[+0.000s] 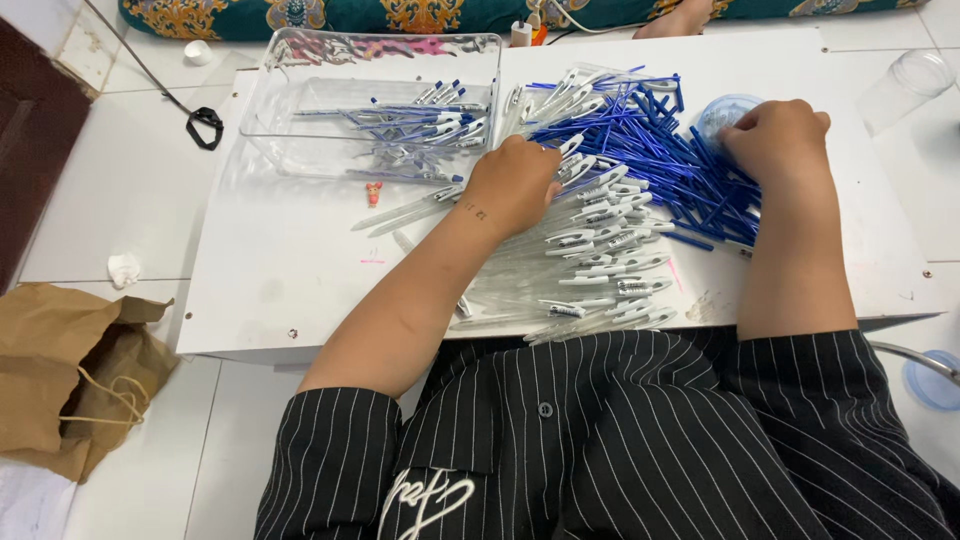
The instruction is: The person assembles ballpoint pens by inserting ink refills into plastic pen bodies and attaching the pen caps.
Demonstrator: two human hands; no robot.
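Observation:
My left hand (515, 183) rests knuckles up on a heap of clear pen barrels with white clips (600, 255), its fingers curled around one or more of them. My right hand (772, 138) is curled over the right side of a pile of blue ink refills (650, 150), fingers hidden among them. Both piles lie on a low white table (290, 270). A clear plastic tray (370, 110) at the back left holds several assembled pens.
A small round blue container (722, 108) sits behind the refills. A clear cup (905, 88) lies at the right on the floor. A brown paper bag (70, 375), a black clip (205, 125) and a blue lid (935, 378) are on the tiled floor.

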